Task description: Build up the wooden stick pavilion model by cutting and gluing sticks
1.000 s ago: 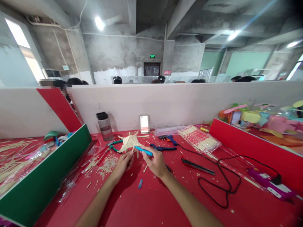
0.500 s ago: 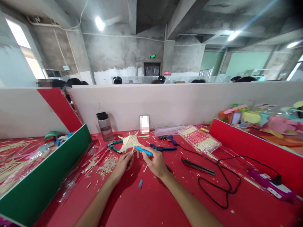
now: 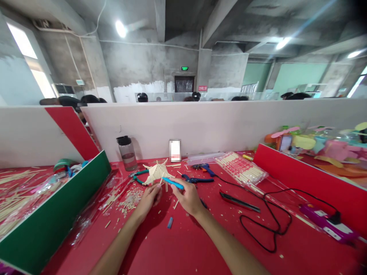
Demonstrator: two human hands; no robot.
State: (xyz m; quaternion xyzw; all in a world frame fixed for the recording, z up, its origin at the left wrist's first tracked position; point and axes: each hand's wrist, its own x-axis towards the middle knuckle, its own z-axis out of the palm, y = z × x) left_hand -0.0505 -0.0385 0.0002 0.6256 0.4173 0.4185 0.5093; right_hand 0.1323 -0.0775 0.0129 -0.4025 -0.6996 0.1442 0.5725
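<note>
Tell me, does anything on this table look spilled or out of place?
Mildly untidy, yes: a loose heap of small pale bits lies beside the left hand, and stray scraps dot the red tabletop. They look like offcuts; I see no clear damage.

The table point(image 3: 183, 252) is red, the slim tool point(image 3: 175, 184) is bright blue, and the stick structure point(image 3: 157, 172) is pale cream. At eight o'clock, the board point(image 3: 57, 214) is green; at four o'clock, the packet point(image 3: 241, 168) shows red and cream pattern.
</note>
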